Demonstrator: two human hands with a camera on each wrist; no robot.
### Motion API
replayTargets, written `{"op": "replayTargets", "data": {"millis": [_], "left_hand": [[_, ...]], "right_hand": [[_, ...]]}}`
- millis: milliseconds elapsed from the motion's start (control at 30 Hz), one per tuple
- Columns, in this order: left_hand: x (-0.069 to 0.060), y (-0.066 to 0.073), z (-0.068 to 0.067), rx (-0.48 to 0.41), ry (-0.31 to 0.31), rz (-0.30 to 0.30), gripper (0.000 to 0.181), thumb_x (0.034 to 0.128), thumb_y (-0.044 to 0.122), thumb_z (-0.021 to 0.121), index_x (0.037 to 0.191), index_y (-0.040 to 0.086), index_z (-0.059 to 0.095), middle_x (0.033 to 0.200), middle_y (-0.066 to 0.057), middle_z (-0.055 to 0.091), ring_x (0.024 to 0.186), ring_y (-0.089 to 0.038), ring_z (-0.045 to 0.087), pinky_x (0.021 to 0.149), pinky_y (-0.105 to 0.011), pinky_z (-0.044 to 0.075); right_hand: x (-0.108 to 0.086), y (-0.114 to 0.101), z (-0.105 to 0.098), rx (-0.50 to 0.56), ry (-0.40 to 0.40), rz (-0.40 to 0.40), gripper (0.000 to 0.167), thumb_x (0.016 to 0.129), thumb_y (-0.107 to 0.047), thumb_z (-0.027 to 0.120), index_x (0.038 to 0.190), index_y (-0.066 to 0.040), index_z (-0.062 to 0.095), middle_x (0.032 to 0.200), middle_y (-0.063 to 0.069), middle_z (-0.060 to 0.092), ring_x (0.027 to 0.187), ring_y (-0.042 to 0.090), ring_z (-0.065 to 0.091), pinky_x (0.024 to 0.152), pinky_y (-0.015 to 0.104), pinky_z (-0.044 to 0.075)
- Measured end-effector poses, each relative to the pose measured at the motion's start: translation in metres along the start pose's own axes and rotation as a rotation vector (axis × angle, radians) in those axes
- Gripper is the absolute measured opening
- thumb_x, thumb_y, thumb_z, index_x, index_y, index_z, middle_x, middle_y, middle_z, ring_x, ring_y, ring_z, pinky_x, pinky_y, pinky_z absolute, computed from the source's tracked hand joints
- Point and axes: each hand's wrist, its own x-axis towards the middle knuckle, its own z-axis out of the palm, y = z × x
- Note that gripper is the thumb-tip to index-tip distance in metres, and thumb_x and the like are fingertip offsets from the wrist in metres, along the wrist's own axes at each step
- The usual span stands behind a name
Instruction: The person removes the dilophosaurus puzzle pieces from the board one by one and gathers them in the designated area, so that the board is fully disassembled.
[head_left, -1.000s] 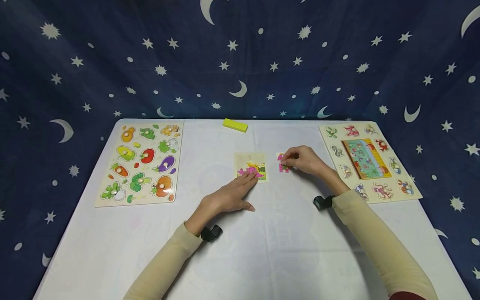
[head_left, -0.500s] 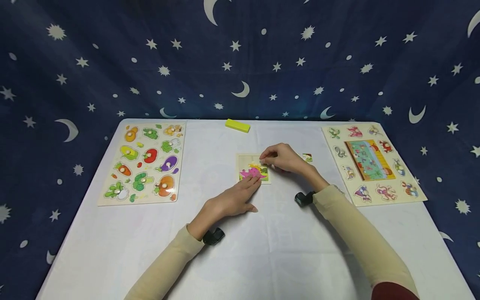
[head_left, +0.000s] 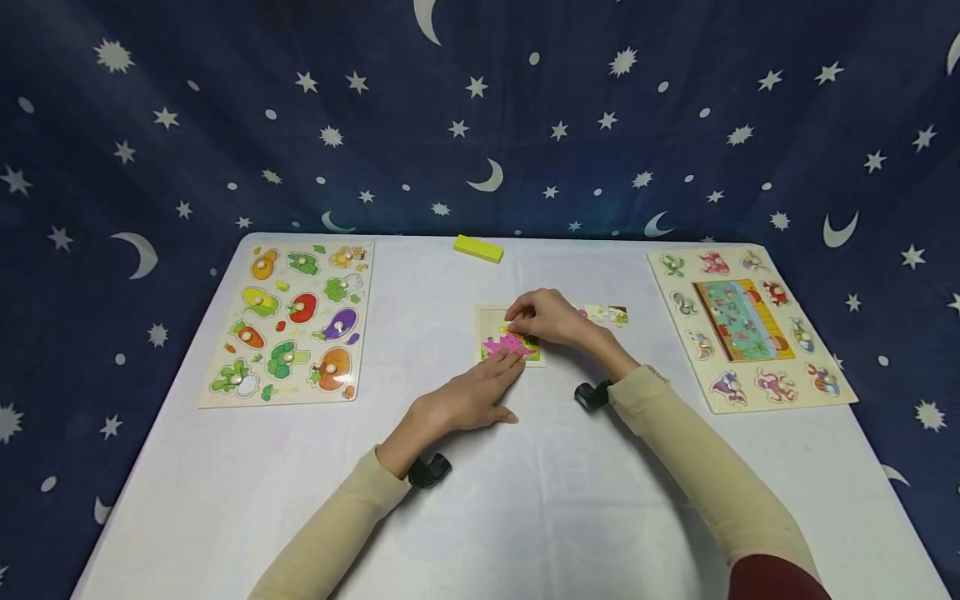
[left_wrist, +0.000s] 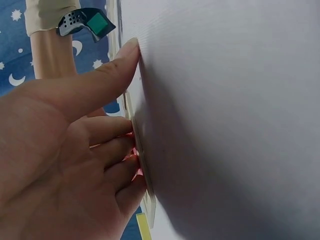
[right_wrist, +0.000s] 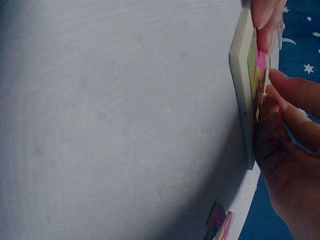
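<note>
A small wooden puzzle tray holds several joined pieces with a pink figure. Across its lower edge lies my left hand, its straight fingertips resting on the pink part; the left wrist view shows this hand against the tray's edge. Over the tray's upper part, my right hand pinches a small piece, mostly hidden by the fingers. In the right wrist view, the thumb and fingers of this hand meet at the tray. Right of the tray lie loose pieces, partly behind the right wrist.
A vegetable puzzle board lies at the left, a board with animal figures at the right. A yellow block is near the back edge of the white table. Behind stands a dark blue starry cloth.
My right hand has moved left from the loose pieces to the tray's upper part, carrying a piece. The left hand stays on the tray. More of the loose pieces now shows.
</note>
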Motion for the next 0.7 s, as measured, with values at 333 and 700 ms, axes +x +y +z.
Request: {"op": "replayTargets", "data": {"millis": [333,700], "left_hand": [[-0.0002,0.0009,-0.0009,-0.009,-0.015,-0.01,0.086,0.0994,0.033,0.068,0.164,0.004,0.019,0.173,-0.011,0.012,0.161,-0.025,0.005,0.13,-0.04,0.014],[0.0005,0.0012,-0.0011,-0.022,-0.003,-0.002,0.085,0.0992,0.031,0.069,0.163,0.003,0.022,0.173,-0.013,0.014,0.161,-0.027,0.006,0.13,-0.042,0.014]], "right_hand": [[0.0027,0.0016,-0.0004,0.063,-0.026,0.07,0.021,0.092,-0.016,0.077,0.107,-0.001,0.074,0.088,0.007,0.068,0.08,0.016,0.057,0.074,0.026,0.046],[0.0015,0.0035,-0.0001,0.196,-0.031,0.069,0.019,0.092,-0.013,0.075,0.107,-0.004,0.069,0.093,0.008,0.068,0.08,0.017,0.058,0.072,0.027,0.047]]}}
